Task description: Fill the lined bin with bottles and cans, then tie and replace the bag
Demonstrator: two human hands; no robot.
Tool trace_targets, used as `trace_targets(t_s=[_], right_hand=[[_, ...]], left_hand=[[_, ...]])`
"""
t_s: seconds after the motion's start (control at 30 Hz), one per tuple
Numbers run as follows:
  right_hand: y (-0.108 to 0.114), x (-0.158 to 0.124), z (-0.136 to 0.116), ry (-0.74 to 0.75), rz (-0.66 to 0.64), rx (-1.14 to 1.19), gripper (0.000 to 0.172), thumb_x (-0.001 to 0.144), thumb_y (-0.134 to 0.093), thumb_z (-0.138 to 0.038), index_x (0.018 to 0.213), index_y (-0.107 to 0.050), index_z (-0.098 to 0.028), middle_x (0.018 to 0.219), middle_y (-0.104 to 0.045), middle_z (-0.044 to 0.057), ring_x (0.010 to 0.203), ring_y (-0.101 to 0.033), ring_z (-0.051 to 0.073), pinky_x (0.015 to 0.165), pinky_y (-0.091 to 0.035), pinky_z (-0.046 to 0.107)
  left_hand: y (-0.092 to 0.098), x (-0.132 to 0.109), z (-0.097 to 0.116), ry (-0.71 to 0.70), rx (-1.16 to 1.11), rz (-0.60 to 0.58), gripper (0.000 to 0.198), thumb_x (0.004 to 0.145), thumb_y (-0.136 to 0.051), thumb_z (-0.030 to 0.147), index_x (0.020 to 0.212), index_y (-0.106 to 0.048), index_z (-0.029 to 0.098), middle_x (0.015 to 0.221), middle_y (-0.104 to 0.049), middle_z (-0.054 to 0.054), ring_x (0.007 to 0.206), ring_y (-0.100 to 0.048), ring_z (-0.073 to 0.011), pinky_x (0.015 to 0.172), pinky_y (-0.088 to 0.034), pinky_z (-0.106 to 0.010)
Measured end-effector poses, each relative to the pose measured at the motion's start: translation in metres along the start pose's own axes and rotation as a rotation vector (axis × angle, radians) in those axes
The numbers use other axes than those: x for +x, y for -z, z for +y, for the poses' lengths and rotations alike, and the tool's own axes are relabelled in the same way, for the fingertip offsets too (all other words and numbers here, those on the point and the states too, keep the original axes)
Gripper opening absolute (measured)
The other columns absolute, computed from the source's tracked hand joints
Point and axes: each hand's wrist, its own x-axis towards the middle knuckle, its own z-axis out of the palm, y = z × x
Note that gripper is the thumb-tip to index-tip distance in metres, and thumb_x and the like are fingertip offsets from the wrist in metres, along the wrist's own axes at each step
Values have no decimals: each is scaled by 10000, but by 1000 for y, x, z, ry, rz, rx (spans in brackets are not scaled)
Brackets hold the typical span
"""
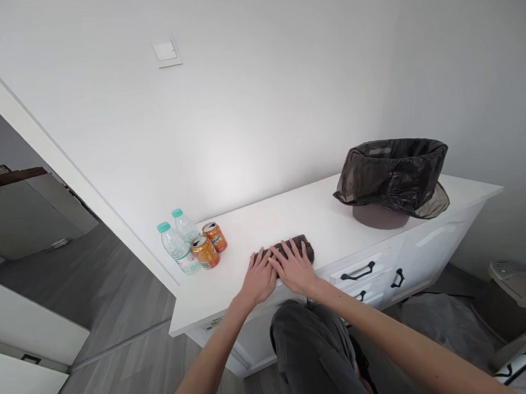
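Observation:
A dark, rolled-up bundle (309,250), resembling a roll of black bin bags, lies on the front part of the white cabinet top (264,223). Across its left part rests my left hand (259,275), fingers spread. My right hand (293,267) lies flat over its middle, fingers also apart, and the two hands touch or overlap at the thumbs. Neither hand wraps around the bundle, and much of it is hidden beneath them. Further right on the cabinet stands a brown bin (377,217), lined with a black plastic bag (386,174) folded over its rim.
Two clear bottles with teal caps, one in front (175,245) and one behind (186,225), stand at the cabinet's left end. Beside them are two orange cans (205,252) (215,237). Drawers with black handles (359,271) face me. A doorway opens at left.

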Motion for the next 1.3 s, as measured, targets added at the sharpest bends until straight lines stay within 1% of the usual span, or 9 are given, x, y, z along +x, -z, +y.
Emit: trace_targets(t_s=[0.17,0.27,0.53,0.63,0.73,0.87,1.03,1.17,1.3], right_hand=[[-5,5,12,-5,-70,-8,702,1105,-151,-558,1690,-288,-195,1760,-205,122,1635,-131,328,1310,-80,580],[-6,6,14,-10,-88,-9,703,1105,-170,-550,1689,-288,-176,1759,-204,134,1636,-127,332,1312,-84,569],[-28,-22,-22,67,111,-48,674,1090,-239,-587,1636,-430,-242,1750,-237,136,1627,-121,396,1275,-38,669],[-27,-21,-34,7,38,-23,704,1080,-233,-614,1641,-424,-233,1756,-202,156,1617,-102,449,1246,-34,719],[-14,-3,-27,-75,-38,12,710,1076,-265,-611,1643,-419,-213,1756,-197,167,1614,-108,457,1244,-28,720],[5,33,12,-152,-88,33,678,1074,-314,-579,1632,-435,-211,1762,-196,134,1623,-98,419,1266,-9,682],[16,77,88,-173,-60,22,684,1063,-273,-622,1610,-459,-256,1754,-246,84,1631,-102,369,1283,-31,662],[19,107,142,-202,-58,-24,716,1060,-201,-639,1626,-426,-263,1762,-226,79,1634,-101,364,1287,-56,656],[21,135,183,-248,-75,-109,709,1071,-136,-587,1655,-366,-258,1772,-191,72,1636,-114,343,1300,-83,621]], left_hand=[[-2,-9,-12,7,-21,3,564,1116,-270,407,1668,-305,298,1719,-350,-42,1622,-230,-289,1296,-235,-605],[-1,-17,-24,16,-40,33,552,1116,-283,447,1653,-339,330,1716,-359,-29,1630,-200,-276,1305,-220,-594],[17,-41,-45,102,-138,51,561,1123,-245,469,1632,-386,282,1734,-315,-46,1631,-197,-231,1321,-224,-519],[20,-41,-44,148,-177,55,582,1123,-229,479,1625,-397,240,1729,-322,-68,1629,-201,-238,1320,-232,-519],[20,-39,-42,178,-205,40,605,1123,-219,489,1620,-404,198,1727,-322,-83,1631,-193,-244,1325,-224,-518],[17,-38,-43,204,-230,52,596,1125,-230,480,1624,-403,203,1719,-343,-77,1628,-207,-236,1329,-228,-507],[14,-34,-47,202,-221,68,556,1128,-250,452,1609,-432,241,1694,-398,-59,1621,-235,-228,1322,-254,-512],[14,-20,-51,206,-191,48,547,1131,-234,437,1598,-448,249,1689,-409,-48,1619,-244,-225,1320,-260,-506],[11,-2,-56,235,-154,25,544,1130,-239,433,1596,-448,247,1699,-392,-39,1616,-257,-236,1324,-249,-500]])
